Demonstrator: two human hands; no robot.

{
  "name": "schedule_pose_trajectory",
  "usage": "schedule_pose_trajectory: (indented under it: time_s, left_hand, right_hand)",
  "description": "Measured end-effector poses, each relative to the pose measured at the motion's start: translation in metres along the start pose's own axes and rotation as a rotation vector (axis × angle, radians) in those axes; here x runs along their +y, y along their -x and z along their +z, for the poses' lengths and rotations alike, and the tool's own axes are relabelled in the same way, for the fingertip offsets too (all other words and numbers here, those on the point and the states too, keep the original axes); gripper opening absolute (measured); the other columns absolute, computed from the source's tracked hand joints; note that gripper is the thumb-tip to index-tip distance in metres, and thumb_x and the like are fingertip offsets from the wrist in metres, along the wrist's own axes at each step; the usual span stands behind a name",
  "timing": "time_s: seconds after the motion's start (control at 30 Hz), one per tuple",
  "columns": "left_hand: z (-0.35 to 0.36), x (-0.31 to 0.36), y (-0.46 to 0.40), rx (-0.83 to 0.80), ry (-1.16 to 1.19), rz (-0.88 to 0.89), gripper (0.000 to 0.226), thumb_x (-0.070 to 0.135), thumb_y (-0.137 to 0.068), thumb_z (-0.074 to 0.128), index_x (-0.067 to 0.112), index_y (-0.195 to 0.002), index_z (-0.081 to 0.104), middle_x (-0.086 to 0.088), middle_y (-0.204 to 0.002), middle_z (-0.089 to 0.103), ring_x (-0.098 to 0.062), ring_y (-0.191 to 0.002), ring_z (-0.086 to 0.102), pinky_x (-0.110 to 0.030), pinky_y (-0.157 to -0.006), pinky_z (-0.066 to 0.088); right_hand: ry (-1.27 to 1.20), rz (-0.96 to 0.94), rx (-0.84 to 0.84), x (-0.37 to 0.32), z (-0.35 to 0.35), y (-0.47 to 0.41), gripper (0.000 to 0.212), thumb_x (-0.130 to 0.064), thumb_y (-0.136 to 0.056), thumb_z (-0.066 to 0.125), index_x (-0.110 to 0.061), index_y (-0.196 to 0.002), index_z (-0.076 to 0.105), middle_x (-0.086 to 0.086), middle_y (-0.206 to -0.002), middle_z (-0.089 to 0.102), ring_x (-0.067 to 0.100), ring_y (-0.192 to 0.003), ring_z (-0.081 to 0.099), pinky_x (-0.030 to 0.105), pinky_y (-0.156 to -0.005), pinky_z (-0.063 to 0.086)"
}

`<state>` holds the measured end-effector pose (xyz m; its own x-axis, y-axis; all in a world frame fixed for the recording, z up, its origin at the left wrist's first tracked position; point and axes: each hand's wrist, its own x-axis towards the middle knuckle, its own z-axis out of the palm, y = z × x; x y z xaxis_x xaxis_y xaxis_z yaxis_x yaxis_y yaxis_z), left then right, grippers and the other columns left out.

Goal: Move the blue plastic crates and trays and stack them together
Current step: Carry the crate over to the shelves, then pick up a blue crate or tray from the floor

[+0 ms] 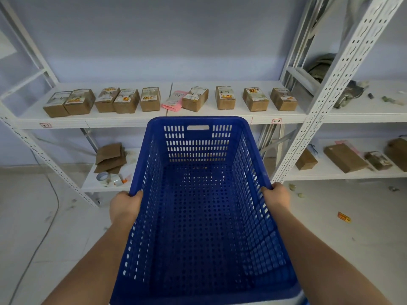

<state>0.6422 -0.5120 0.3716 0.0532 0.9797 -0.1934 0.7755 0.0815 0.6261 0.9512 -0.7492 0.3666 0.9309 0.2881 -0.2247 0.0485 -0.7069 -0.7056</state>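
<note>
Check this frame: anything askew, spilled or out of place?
Blue crate looks intact, held level by left hand and right hand. Odd: small scraps and an orange wrapper litter the floor; a pink packet lies askew among the boxes.

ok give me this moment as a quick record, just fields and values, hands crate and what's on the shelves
held item: blue crate, perforated, nothing inside
left hand: gripping the crate's left rim
right hand: gripping the crate's right rim
crate position: off the floor, in front of the white shelf
upper shelf: row of brown boxes with labels, one pink packet
lower shelf: flat cardboard pieces, tape rolls
floor: cable at left, small orange packet at right
other crates: none clearly in view
</note>
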Motion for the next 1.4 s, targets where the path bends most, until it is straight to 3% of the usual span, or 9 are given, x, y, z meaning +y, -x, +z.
schedule_pose_trajectory:
  time_s: [0.13,0.27,0.47,0.6,0.77,0.93,1.07,1.23,1.4]
  left_hand:
    - [0.003,0.002,0.018,0.005,-0.249,0.125,0.030,0.022,-0.085,0.058,-0.001,-0.103,0.052,-0.019,-0.099,0.063,-0.038,-0.091,0.061,-0.034,-0.066,0.041]
    - [-0.017,0.009,0.031,-0.138,-0.506,0.234,0.045,0.024,-0.087,0.057,-0.001,-0.121,0.042,-0.020,-0.121,0.054,-0.034,-0.110,0.056,-0.042,-0.085,0.050]
    - [-0.048,0.035,0.047,-0.017,-0.914,0.762,0.034,0.023,-0.089,0.050,0.011,-0.121,0.047,-0.007,-0.121,0.053,-0.024,-0.110,0.053,-0.036,-0.084,0.044]
    - [-0.044,0.067,0.061,-0.152,-0.807,0.839,0.029,0.026,-0.092,0.046,0.009,-0.115,0.049,-0.009,-0.116,0.058,-0.026,-0.103,0.057,-0.037,-0.081,0.048]
    - [-0.029,0.078,0.090,-0.231,-0.818,0.963,0.026,0.028,-0.094,0.043,0.009,-0.109,0.052,-0.008,-0.110,0.061,-0.025,-0.098,0.061,-0.037,-0.077,0.049]
    - [-0.023,0.100,0.136,-0.253,-0.888,1.084,0.023,0.027,-0.095,0.042,0.010,-0.101,0.055,-0.008,-0.105,0.065,-0.025,-0.093,0.063,-0.032,-0.068,0.046]
    - [-0.007,0.132,0.182,-0.256,-0.886,1.114,0.021,0.028,-0.094,0.041,0.012,-0.097,0.054,-0.005,-0.099,0.062,-0.023,-0.089,0.061,-0.032,-0.070,0.045]
    - [0.034,0.167,0.275,-0.267,-0.871,1.204,0.026,0.027,-0.094,0.040,0.012,-0.107,0.056,-0.007,-0.107,0.064,-0.026,-0.095,0.062,-0.037,-0.076,0.049]
    - [0.089,0.191,0.391,-0.287,-0.840,1.368,0.027,0.025,-0.093,0.040,0.011,-0.108,0.058,-0.011,-0.108,0.065,-0.028,-0.094,0.063,-0.034,-0.068,0.043]
  right_hand:
    - [0.075,-0.013,-0.072,0.000,-0.005,0.012,0.022,-0.011,-0.084,0.051,-0.002,-0.104,0.053,0.014,-0.091,0.057,0.030,-0.081,0.054,0.032,-0.069,0.041]
    - [0.166,0.034,-0.181,-0.007,-0.021,0.031,0.037,-0.014,-0.086,0.051,0.003,-0.119,0.051,0.023,-0.111,0.059,0.037,-0.099,0.058,0.032,-0.073,0.042]
    - [0.628,-0.114,-0.182,-0.045,-0.054,0.066,0.044,-0.021,-0.086,0.047,-0.005,-0.127,0.053,0.021,-0.135,0.039,0.037,-0.125,0.038,0.045,-0.103,0.037]
    - [0.601,-0.238,-0.223,-0.065,-0.065,0.089,0.029,-0.016,-0.085,0.045,0.001,-0.102,0.062,0.018,-0.102,0.060,0.031,-0.097,0.059,0.038,-0.084,0.050]
    - [0.654,-0.289,-0.338,-0.054,-0.077,0.115,0.033,-0.019,-0.087,0.046,0.001,-0.108,0.062,0.021,-0.112,0.061,0.033,-0.100,0.059,0.036,-0.083,0.045]
    - [0.656,-0.260,-0.374,-0.026,-0.117,0.132,0.029,-0.013,-0.085,0.048,0.001,-0.105,0.064,0.013,-0.089,0.060,0.026,-0.079,0.057,0.033,-0.075,0.046]
    - [0.604,-0.211,-0.311,0.009,-0.165,0.134,0.031,-0.012,-0.086,0.049,0.000,-0.112,0.061,0.017,-0.102,0.065,0.024,-0.079,0.058,0.038,-0.079,0.053]
    - [0.585,-0.153,-0.300,0.075,-0.238,0.140,0.027,-0.011,-0.086,0.047,0.001,-0.105,0.063,0.011,-0.087,0.059,0.024,-0.073,0.057,0.032,-0.068,0.046]
    - [0.552,-0.007,-0.269,0.166,-0.303,0.140,0.028,-0.013,-0.088,0.046,0.002,-0.105,0.062,0.019,-0.104,0.068,0.027,-0.078,0.062,0.035,-0.078,0.052]
